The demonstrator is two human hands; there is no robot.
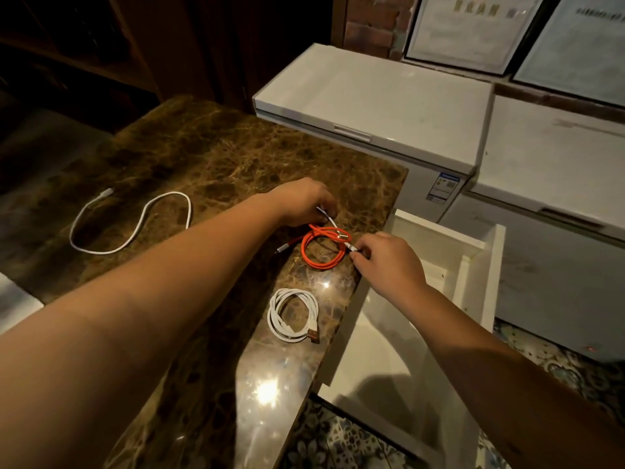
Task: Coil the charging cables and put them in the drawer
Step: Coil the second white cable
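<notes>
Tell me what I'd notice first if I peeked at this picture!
The bright orange cable, coiled into a ring near the right edge of the brown marble counter, stands out most, with the left hand and right hand at either side of it, pinching a thin white cable. Just nearer lies a coiled white cable. To the right, the white drawer stands open.

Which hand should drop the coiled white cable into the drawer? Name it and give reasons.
Right, probably. The right hand is on the open drawer side, and the coiled white cable lies near that counter edge. The left hand would cross over the orange cable.
</notes>
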